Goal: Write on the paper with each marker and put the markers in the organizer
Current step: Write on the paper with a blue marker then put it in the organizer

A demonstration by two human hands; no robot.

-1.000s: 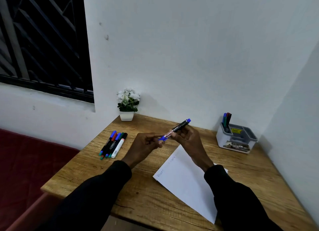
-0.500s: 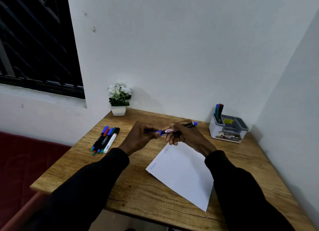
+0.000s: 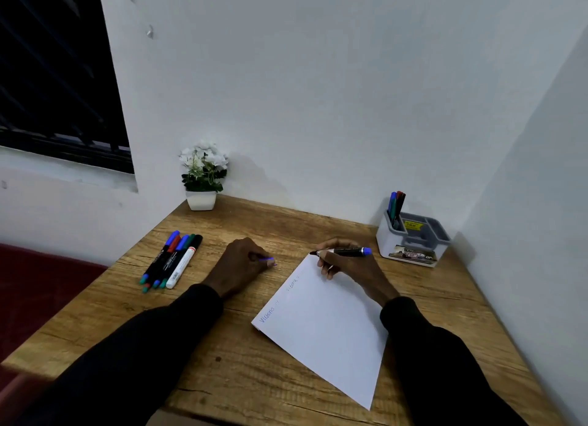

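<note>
Wood worktop (image 3: pixel 286 222): five loose markers (image 3: pixel 171 260), three stowed markers (image 3: pixel 396 204) in organizer (image 3: pixel 413 244), one paper (image 3: pixel 327 324); right hand (image 3: pixel 346 266) grips uncapped marker (image 3: pixel 345 251), left hand (image 3: pixel 241 263) pinches cap (image 3: pixel 266 258).

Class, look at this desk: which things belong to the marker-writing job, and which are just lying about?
Job: black marker with blue end, in right hand; its blue cap, in left hand; white paper sheet; row of loose markers; grey-and-white plastic organizer holding stored markers.
Lying about: white-flowered plant in white pot.
</note>
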